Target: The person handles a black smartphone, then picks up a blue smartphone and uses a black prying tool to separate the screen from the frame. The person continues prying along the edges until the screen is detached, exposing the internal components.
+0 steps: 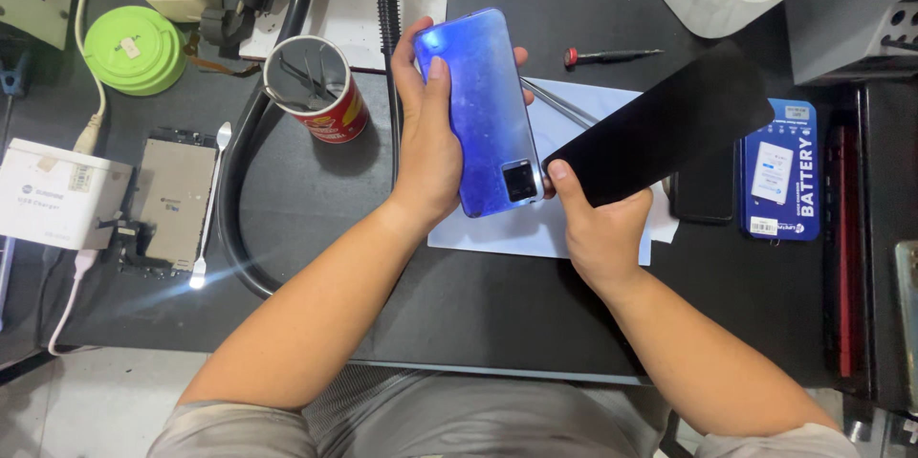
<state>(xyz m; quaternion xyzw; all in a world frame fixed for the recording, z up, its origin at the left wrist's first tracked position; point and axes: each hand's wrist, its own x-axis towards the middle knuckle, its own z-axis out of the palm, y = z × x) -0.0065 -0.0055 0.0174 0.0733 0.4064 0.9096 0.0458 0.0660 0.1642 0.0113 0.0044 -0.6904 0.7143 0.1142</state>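
Observation:
My left hand [426, 147] grips a blue smartphone [486, 104] from its left edge, back side up, with the camera block nearest me. My right hand [598, 224] pinches the near corner of a thin black rectangular sheet [660, 123], which slants up to the right above the desk. Phone and sheet almost meet at the phone's lower right corner. Both are held over a white paper sheet [574, 109] lying on the dark desk [459, 295].
A red can [320, 90] with tweezers stands left of the phone, beside a black flexible hose [239, 181]. A small red-handled screwdriver [607, 56], a blue battery box [782, 171], a dismantled phone frame [172, 200], a white charger box [57, 195] and a green round lid [134, 49] lie around.

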